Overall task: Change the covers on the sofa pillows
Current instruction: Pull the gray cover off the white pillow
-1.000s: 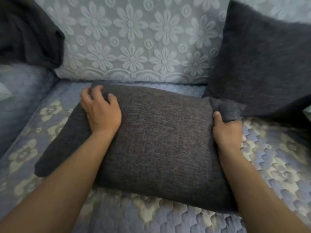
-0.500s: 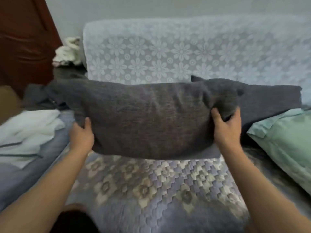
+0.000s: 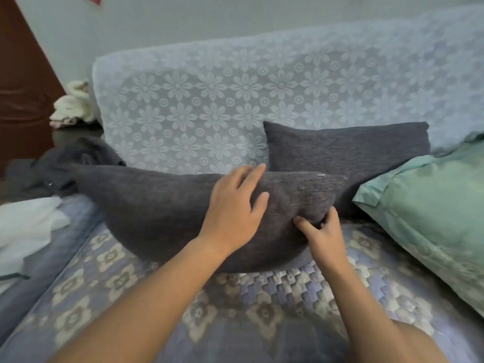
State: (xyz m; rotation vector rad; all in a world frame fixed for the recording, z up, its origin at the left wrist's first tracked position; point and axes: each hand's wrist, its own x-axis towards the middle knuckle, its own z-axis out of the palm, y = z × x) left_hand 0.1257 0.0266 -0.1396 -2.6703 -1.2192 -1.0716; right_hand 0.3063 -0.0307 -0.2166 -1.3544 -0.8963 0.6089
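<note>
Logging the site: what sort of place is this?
Likely a home living room: a sofa with a floral lace backrest cover, a quilted floral seat cover and a dark grey woven pillow.

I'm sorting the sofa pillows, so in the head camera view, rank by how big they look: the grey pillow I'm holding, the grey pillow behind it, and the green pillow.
1. Grey pillow in hand, widest.
2. Green pillow, cut off by the frame and nearer, so unsure against the first.
3. Grey pillow behind, partly hidden.
</note>
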